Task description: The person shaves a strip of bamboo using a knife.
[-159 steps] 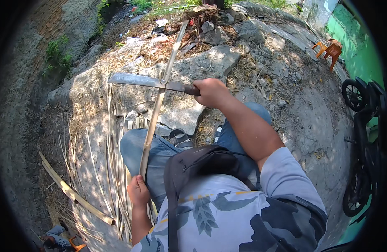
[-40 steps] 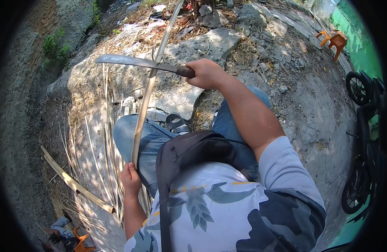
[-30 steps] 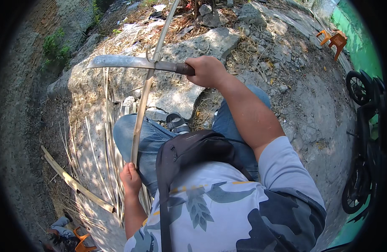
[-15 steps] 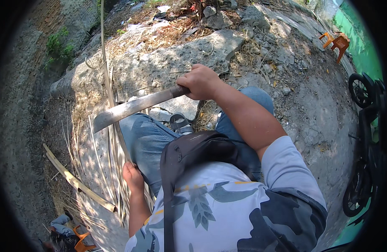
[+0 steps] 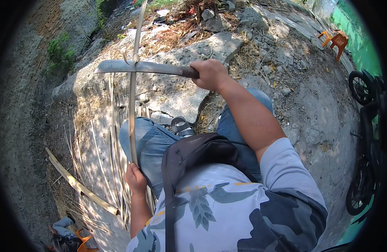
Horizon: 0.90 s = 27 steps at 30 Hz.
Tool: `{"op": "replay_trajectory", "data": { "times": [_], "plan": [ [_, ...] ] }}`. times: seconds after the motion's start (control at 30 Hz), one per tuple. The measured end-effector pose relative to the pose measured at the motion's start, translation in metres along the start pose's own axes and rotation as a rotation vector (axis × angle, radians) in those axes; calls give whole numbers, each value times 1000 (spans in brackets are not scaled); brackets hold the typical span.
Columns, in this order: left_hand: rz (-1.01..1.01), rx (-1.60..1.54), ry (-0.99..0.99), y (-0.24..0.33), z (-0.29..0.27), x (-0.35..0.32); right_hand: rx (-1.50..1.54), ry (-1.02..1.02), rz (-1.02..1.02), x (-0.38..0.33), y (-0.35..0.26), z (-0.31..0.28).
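Left hand (image 5: 136,178): fingers clamped on near end of bamboo strip (image 5: 132,101), which crosses the left knee (image 5: 150,135). Right hand (image 5: 210,74): fingers clamped round handle of machete (image 5: 157,68), blade across strip. Risk: strip twists, blade skids kneeward; curled shaving (image 5: 125,58) might snag.

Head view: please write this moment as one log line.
left hand: holds long pale strip | right hand: grips machete by handle | contact: machete crosses strip above left knee
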<state>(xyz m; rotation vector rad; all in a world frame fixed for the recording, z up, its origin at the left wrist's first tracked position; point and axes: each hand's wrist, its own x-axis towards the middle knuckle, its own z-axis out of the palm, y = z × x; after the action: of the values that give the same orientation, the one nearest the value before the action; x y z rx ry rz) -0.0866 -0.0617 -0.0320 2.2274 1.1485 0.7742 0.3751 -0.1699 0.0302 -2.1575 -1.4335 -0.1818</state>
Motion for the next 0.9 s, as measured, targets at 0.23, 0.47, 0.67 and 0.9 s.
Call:
{"op": "replay_trajectory", "data": {
  "times": [0.23,0.47,0.67,0.9],
  "plan": [
    [-24,18,-45,6,-3,4,14,-84,8,-4,-8,6],
    [42,101,-70,8,-6,8,-155,-367,-346,-7,-39,17],
    [30,107,-56,6,-5,6,-68,-247,-282,-4,-24,15],
    [28,100,-69,7,-4,9,-17,-267,135,-1,0,0]
  ]
}}
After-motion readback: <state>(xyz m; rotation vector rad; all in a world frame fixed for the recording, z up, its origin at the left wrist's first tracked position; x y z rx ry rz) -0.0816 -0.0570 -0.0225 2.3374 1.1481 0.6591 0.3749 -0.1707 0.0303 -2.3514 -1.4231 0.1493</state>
